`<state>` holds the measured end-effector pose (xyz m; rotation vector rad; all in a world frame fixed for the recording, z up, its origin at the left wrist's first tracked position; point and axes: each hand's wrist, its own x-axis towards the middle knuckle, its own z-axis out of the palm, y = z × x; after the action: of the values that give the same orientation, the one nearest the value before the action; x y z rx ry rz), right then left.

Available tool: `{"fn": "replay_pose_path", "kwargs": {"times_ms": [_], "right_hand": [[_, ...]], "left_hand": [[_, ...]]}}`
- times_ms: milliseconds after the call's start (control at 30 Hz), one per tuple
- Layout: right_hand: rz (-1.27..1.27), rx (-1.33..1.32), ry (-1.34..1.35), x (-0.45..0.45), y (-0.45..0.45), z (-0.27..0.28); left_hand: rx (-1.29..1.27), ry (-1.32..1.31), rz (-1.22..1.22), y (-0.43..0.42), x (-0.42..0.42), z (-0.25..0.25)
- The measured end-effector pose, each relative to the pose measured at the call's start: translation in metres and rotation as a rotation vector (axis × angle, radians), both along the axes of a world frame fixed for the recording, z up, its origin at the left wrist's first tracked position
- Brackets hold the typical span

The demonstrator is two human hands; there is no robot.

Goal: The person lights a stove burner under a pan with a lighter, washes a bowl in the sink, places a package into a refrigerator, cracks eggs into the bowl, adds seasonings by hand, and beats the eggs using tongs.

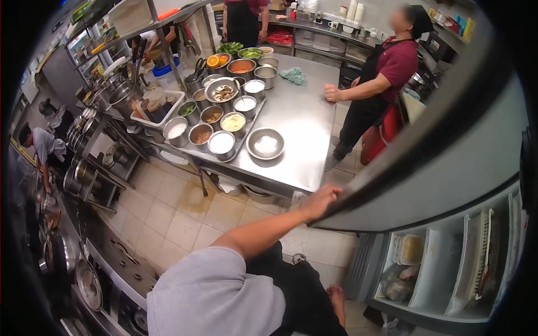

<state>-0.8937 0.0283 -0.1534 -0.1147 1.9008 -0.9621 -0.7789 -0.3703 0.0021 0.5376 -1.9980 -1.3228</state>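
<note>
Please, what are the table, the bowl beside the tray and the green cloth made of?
Table: stainless steel, it seems, smooth and grey with bright glare. Bowl: shiny metal, probably steel too, judging by its reflections. Cloth: soft, matte fabric, from its crumpled folds; fibre unclear.

Pale square tiles cover the kitchen floor (159,221), with a brownish stain (197,201) between 8 and 9 o'clock. A stainless-steel worktable (305,106) stands toward 12 o'clock, its top throwing back a broad white glare. An overhead metal shelf (131,32) hangs at 10 to 11 o'clock. A steel back counter (311,24) with open undershelves runs along a light wall (378,15) at 12 to 1. A metal pot rack (103,193) stands at 9, a stove (124,256) at 8.
</note>
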Motion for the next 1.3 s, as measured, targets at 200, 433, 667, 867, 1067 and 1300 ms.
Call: {"fn": "replay_pose_path", "kwargs": {"times_ms": [200, 433, 667, 867, 1067, 1300], "right_hand": [[-0.078, 0.025, 0.007, 0.076, -0.114, 0.013], [-0.758, 0.110, 0.036, 0.076, -0.093, 0.051], [-0.812, 0.319, 0.399, 0.009, -0.095, 0.113], [-0.492, 0.257, 0.403, -0.047, -0.157, 0.091], [-0.092, 0.182, 0.344, -0.114, -0.196, 0.055], [0.364, 0.135, 0.341, -0.170, -0.198, 0.032]], "left_hand": [[0.178, -0.037, -0.730, 0.052, 0.080, 0.009], [0.995, -0.133, 0.505, -0.102, 0.165, -0.027], [1.199, 0.037, 0.675, -0.159, 0.170, -0.024], [1.028, 0.199, 0.862, -0.167, 0.147, -0.048], [0.211, -0.176, 1.075, -0.108, 0.119, 0.043], [-0.452, -0.638, 0.747, -0.056, 0.075, 0.068]]}}
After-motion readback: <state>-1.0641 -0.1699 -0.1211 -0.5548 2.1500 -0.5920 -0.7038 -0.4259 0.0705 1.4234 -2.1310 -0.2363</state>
